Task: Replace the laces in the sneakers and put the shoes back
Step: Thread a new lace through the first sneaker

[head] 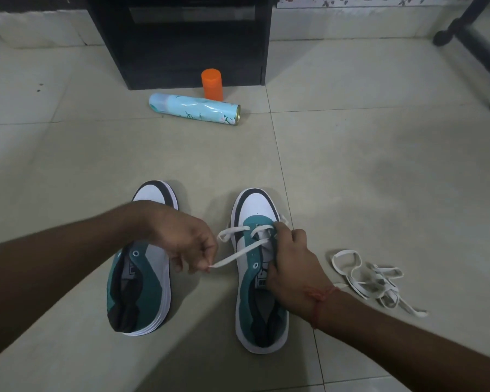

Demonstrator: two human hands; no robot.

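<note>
Lace [239, 254] tip is pinched by left hand [186, 241] to draw slack. Right sneaker [256, 267] is gripped at the eyelets by right hand [290, 260], likely for steadying.

Floor [351, 165]: large pale tiles, smooth, with a dull sheen and thin grout lines.
Left sneaker [150, 284]: teal cloth-like upper, matt; white toe panel smooth; metal-looking eyelet ring; white rubbery sole.
Right sneaker [252, 210]: same finishes.
Threaded lace [238, 254]: flat white woven cloth, matt.
Loose lace [371, 278]: flat white cloth (slightly greyed in places).
Spray can [194, 109]: glossy printed pale-blue shell, brassy metal rim at base.
Orange container [212, 84]: matt plastic.
Cabinet [181, 38]: dark, smooth, low sheen.
Wrist thread [318, 295]: red, fibrous.
</note>
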